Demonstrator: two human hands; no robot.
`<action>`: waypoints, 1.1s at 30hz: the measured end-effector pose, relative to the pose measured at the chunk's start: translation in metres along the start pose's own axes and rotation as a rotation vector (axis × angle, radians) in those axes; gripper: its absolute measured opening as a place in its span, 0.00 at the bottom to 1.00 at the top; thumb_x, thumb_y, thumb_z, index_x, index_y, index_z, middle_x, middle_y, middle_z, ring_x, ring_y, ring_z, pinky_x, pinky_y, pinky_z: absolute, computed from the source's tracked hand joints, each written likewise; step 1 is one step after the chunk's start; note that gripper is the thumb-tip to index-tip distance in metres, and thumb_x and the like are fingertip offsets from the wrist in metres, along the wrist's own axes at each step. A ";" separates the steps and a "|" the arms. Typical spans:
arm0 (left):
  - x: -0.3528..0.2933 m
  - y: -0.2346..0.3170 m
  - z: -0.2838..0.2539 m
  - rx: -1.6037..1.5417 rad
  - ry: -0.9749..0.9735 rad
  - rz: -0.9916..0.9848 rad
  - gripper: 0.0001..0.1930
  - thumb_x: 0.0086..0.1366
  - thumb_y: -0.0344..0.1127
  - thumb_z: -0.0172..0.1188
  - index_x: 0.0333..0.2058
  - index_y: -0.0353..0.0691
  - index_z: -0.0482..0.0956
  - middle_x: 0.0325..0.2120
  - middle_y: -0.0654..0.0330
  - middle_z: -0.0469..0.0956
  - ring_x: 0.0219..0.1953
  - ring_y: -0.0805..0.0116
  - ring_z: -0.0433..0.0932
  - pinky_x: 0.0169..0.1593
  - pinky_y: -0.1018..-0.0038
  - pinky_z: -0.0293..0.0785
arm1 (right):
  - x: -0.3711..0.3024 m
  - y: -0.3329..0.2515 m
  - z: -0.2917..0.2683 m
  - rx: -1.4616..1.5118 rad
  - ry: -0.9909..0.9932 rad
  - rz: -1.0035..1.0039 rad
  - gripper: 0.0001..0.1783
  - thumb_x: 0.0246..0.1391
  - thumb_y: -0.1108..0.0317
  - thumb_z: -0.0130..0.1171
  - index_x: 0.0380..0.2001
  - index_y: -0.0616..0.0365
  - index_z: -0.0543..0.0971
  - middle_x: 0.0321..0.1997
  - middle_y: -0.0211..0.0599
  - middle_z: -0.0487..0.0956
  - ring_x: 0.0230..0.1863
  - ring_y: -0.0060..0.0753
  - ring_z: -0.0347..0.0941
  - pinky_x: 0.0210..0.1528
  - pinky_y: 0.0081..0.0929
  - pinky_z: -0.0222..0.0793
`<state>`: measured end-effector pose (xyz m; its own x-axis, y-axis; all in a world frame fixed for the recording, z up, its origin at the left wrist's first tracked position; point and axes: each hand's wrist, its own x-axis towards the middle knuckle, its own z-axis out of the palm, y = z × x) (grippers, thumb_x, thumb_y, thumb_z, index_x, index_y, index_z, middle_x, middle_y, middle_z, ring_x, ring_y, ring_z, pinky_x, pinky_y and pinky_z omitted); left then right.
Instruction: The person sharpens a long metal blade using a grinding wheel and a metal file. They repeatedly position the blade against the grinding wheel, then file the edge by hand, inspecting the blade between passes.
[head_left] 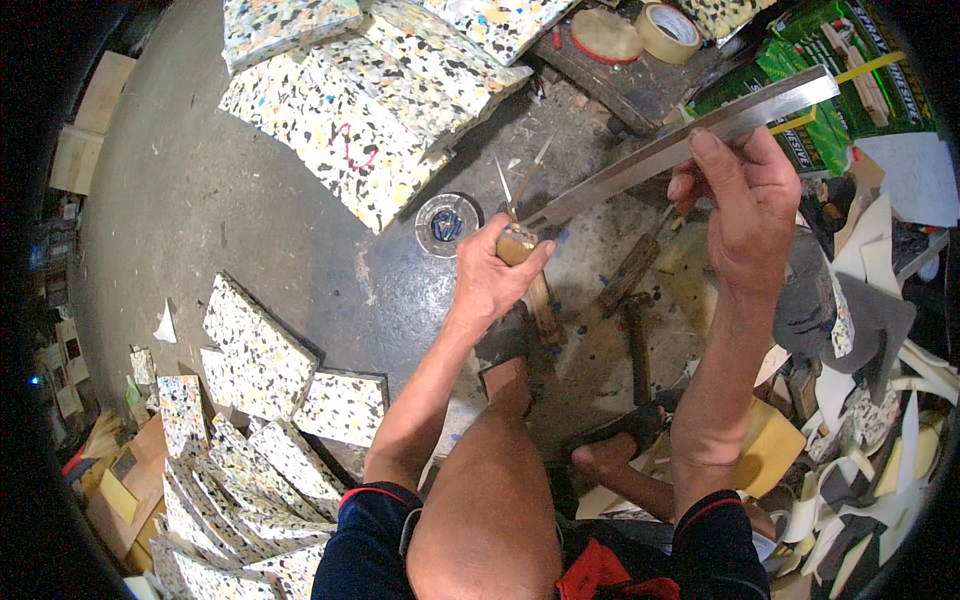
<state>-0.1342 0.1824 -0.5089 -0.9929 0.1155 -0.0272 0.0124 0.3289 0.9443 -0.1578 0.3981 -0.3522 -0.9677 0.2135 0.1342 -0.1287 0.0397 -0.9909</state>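
A long, straight-bladed knife point(650, 166) slants up to the right in front of me. My left hand point(492, 272) is closed around its wooden handle point(517, 246). Near the far end of the blade, my right hand point(748, 195) has its thumb against the metal, with the other fingers curled behind. Just beyond my left hand lies a pair of scissors point(507, 187), its points spread and its handles partly hidden. A round clear dish point(447, 225) with small dark blue bits inside sits to the left of that hand.
Speckled foam blocks point(340, 130) lie at the far left, and stacked foam pieces point(255, 480) at the near left. A low wooden stand point(610, 75) bears a tape roll point(668, 33). Green printed packaging point(800, 90) stands far right. Foam scraps point(850, 470) pile up at the right.
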 end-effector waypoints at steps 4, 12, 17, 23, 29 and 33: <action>0.003 0.002 -0.001 0.016 -0.011 0.032 0.16 0.54 0.35 0.74 0.24 0.39 0.72 0.17 0.70 0.71 0.23 0.82 0.65 0.27 0.77 0.66 | 0.001 0.004 -0.001 0.003 -0.003 -0.005 0.07 0.61 0.71 0.60 0.40 0.63 0.78 0.30 0.33 0.81 0.24 0.20 0.76 0.25 0.17 0.71; 0.006 0.004 0.000 0.014 -0.011 0.062 0.16 0.54 0.36 0.74 0.25 0.37 0.73 0.18 0.64 0.72 0.22 0.77 0.68 0.28 0.74 0.68 | -0.002 0.004 0.002 -0.050 -0.019 -0.044 0.08 0.61 0.70 0.61 0.40 0.63 0.79 0.30 0.32 0.81 0.25 0.19 0.75 0.26 0.17 0.71; 0.007 -0.001 0.004 0.039 -0.021 0.081 0.16 0.53 0.36 0.74 0.26 0.35 0.74 0.20 0.53 0.75 0.22 0.65 0.74 0.29 0.68 0.71 | -0.005 -0.008 0.007 -0.147 -0.043 -0.021 0.07 0.60 0.70 0.61 0.38 0.62 0.80 0.28 0.31 0.81 0.25 0.18 0.74 0.26 0.18 0.70; 0.008 0.001 0.006 0.052 -0.100 0.058 0.15 0.53 0.35 0.73 0.27 0.33 0.74 0.21 0.51 0.76 0.22 0.60 0.75 0.29 0.66 0.71 | 0.002 -0.005 0.007 -0.147 -0.091 -0.015 0.06 0.60 0.70 0.61 0.35 0.62 0.79 0.26 0.30 0.80 0.23 0.17 0.73 0.25 0.18 0.70; 0.009 0.001 0.009 0.015 -0.081 0.004 0.14 0.53 0.35 0.70 0.27 0.34 0.74 0.22 0.48 0.76 0.24 0.52 0.78 0.31 0.64 0.72 | 0.002 0.003 0.013 -0.194 -0.021 -0.007 0.06 0.60 0.70 0.60 0.33 0.62 0.79 0.22 0.28 0.77 0.20 0.17 0.71 0.23 0.19 0.68; 0.006 0.000 0.005 0.082 -0.161 0.074 0.14 0.54 0.35 0.69 0.27 0.33 0.72 0.23 0.46 0.76 0.25 0.46 0.77 0.31 0.63 0.72 | -0.001 0.008 0.006 -0.218 -0.075 0.027 0.06 0.61 0.70 0.59 0.34 0.62 0.79 0.23 0.29 0.78 0.22 0.17 0.72 0.25 0.19 0.68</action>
<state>-0.1395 0.1880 -0.5108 -0.9573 0.2887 -0.0172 0.1007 0.3886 0.9159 -0.1590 0.3922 -0.3604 -0.9846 0.1441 0.0987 -0.0609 0.2468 -0.9672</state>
